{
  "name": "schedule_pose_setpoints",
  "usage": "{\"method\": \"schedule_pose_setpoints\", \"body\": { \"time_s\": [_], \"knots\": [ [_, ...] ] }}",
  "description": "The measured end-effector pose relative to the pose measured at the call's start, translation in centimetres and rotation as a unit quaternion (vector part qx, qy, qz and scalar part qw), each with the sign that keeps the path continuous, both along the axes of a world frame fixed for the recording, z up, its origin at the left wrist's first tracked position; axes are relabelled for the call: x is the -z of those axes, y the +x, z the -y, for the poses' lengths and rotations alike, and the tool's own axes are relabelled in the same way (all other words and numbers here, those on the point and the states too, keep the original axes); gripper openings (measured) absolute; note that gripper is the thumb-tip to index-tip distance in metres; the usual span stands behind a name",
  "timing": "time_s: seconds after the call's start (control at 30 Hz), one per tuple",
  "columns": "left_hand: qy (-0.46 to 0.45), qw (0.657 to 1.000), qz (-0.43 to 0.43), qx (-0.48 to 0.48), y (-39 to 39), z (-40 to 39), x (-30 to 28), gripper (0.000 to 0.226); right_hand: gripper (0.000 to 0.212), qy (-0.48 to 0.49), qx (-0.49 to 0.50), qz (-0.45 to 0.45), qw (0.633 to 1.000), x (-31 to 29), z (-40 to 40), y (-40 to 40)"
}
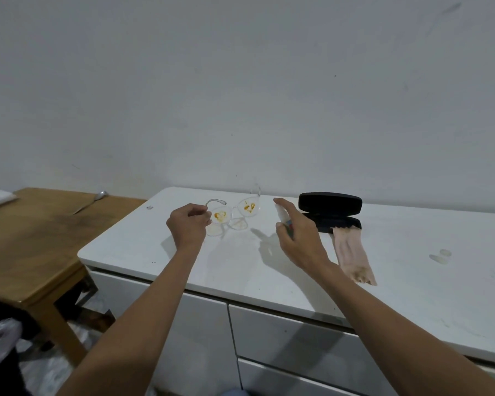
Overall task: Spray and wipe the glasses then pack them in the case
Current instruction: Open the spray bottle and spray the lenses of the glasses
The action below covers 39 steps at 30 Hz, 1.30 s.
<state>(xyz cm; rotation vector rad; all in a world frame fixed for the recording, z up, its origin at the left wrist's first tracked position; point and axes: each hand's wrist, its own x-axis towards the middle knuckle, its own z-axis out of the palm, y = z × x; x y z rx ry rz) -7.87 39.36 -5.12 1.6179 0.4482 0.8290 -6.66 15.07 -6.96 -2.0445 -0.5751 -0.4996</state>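
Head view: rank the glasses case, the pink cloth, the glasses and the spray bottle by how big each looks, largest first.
1. Glasses case, open, black.
2. Pink cloth, close to the case in area, so this order is unsure.
3. Glasses, clear-framed, stained lenses.
4. Spray bottle, mostly hidden by the right hand, so its full size cannot be told.

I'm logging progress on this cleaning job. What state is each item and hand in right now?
glasses: unfolded, lenses smeared orange, held up by one temple
left hand: closed on the glasses' temple
spray bottle: held, aimed toward the glasses
right hand: wrapped around the spray bottle
case: open, empty as far as visible
cloth: lying flat by the case, stained at the near end
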Motion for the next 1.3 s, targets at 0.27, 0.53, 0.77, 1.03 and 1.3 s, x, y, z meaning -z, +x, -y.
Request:
{"method": "schedule_pose_setpoints", "body": {
  "time_s": [0.27, 0.53, 0.77, 1.03, 1.3],
  "knots": [
    [0.009, 1.0, -0.003, -0.004, -0.4, 0.1, -0.4, 0.017, 0.05, -0.008, -0.013, 0.019, 1.0, -0.4, -2.1, -0.1],
    [0.009, 1.0, 0.0, 0.002, -0.6, 0.0, -0.5, 0.015, 0.039, -0.011, -0.003, 0.016, 1.0, 0.0, -4.2, 0.7],
    [0.01, 1.0, 0.007, 0.009, -0.4, 0.3, -1.0, 0.015, 0.045, -0.043, 0.021, 0.035, 0.998, -0.1, -5.6, 0.5],
    [0.012, 1.0, 0.007, 0.01, -0.6, 0.5, -1.7, 0.015, 0.042, -0.021, 0.045, 0.055, 0.997, -0.1, -5.6, 0.7],
    [0.031, 0.999, 0.007, 0.016, -0.9, 0.7, -2.3, 0.016, 0.046, -0.018, 0.043, 0.068, 0.997, -0.1, -5.2, 1.0]
  ]
}}
